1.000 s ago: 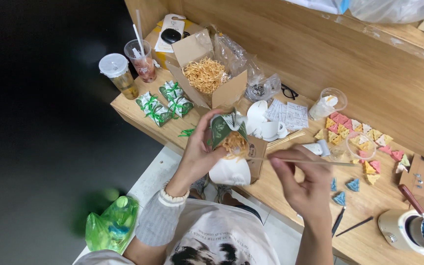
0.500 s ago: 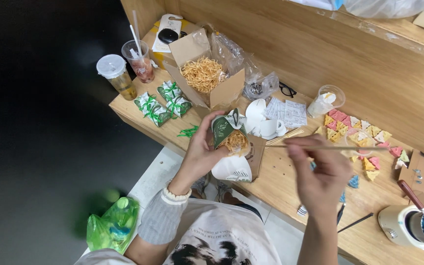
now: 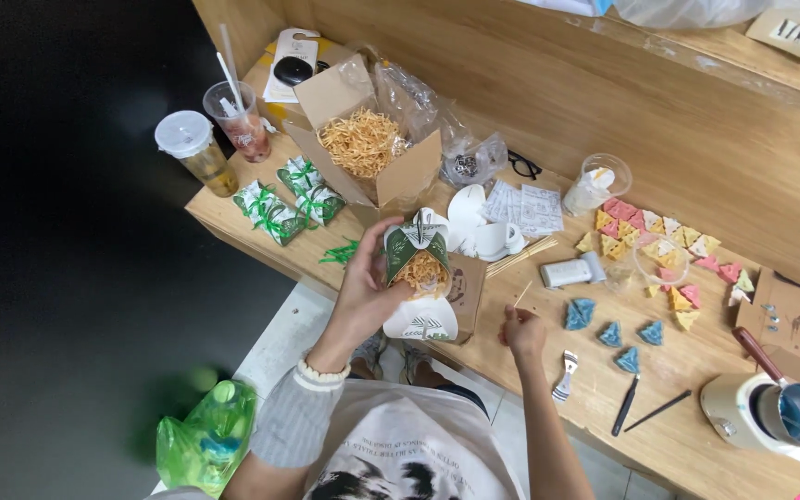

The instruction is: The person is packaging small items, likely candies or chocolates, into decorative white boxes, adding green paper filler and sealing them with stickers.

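The left hand grips the open paper packet, straw filling showing past its fingertips. The right hand, lifted a moment ago, now rests on the table, fingers pinching a thin stick.

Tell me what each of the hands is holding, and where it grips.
The left hand cups the open paper box of shredded filling by its side. The right hand pinches a thin wooden stick at its lower end.
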